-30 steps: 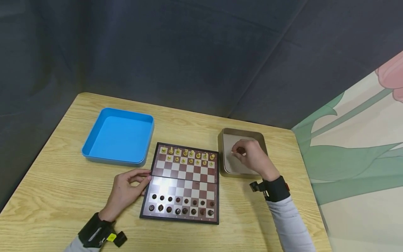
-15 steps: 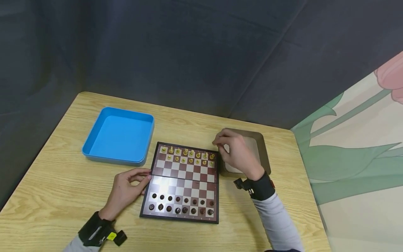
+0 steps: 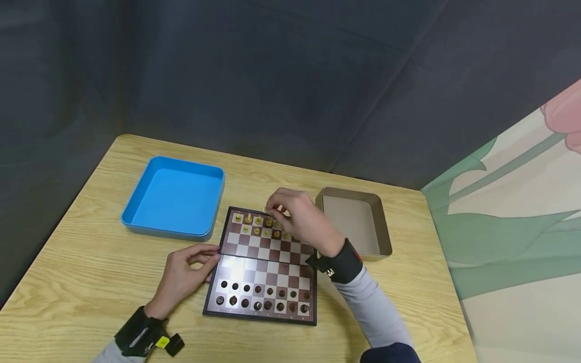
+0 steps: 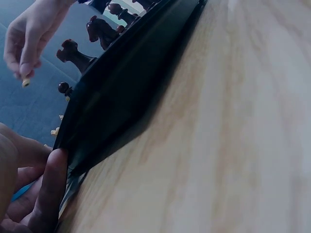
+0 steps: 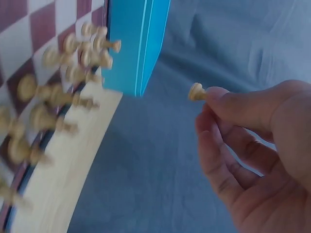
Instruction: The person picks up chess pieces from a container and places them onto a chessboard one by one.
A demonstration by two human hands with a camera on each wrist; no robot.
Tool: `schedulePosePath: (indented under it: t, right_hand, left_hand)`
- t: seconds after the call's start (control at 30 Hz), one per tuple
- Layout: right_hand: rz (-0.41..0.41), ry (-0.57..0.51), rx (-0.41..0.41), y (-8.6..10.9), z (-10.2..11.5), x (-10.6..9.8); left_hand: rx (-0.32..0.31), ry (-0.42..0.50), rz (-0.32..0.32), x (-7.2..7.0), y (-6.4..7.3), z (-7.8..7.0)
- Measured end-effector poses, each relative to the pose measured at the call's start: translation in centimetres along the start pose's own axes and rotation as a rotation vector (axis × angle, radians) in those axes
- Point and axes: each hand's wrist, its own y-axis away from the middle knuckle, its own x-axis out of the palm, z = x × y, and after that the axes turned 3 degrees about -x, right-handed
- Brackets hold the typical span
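Note:
A folding chessboard (image 3: 254, 264) lies spread on the table, with dark chess pieces (image 3: 257, 305) along its near side and pale gold ones (image 3: 248, 219) along its far side. My left hand (image 3: 183, 269) holds the board's left edge near the fold; in the left wrist view its fingers (image 4: 53, 179) pinch the black rim. Above the far rows, my right hand (image 3: 306, 219) pinches a small pale chess pawn (image 5: 197, 92) between thumb and fingertips, its base pointing outward and its head hidden. That hand covers some of the pale pieces in the head view.
A blue tray-like box lid (image 3: 174, 229) sits left of the board's far half. Right of the board stands a brownish metal box (image 3: 383, 227) with nothing seen inside. A dark curtain (image 3: 272, 91) hangs behind the table (image 3: 81, 242).
My right hand has moved left from over the metal box to above the board's far rows, carrying the pawn. My left hand stays at the board's edge.

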Motion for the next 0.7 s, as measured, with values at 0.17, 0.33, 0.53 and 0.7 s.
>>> schedulePosePath:
  t: [0.17,0.33,0.53,0.7]
  right_hand:
    - [0.043,-0.018,-0.052,-1.5,0.6,1.6]
    - [0.085,-0.025,-0.071,-2.3,0.7,3.3]
    - [0.129,0.008,-0.065,-2.7,0.4,5.3]
    - [0.169,0.032,-0.039,-2.7,0.1,6.4]
  left_hand:
    - [0.006,-0.006,-0.004,0.2,0.0,0.0]
    - [0.003,-0.001,0.007,0.3,-0.1,-0.2]
    - [-0.006,-0.007,0.008,0.3,-0.1,-0.6]
    - [-0.016,-0.011,0.006,0.4,-0.1,-0.7]
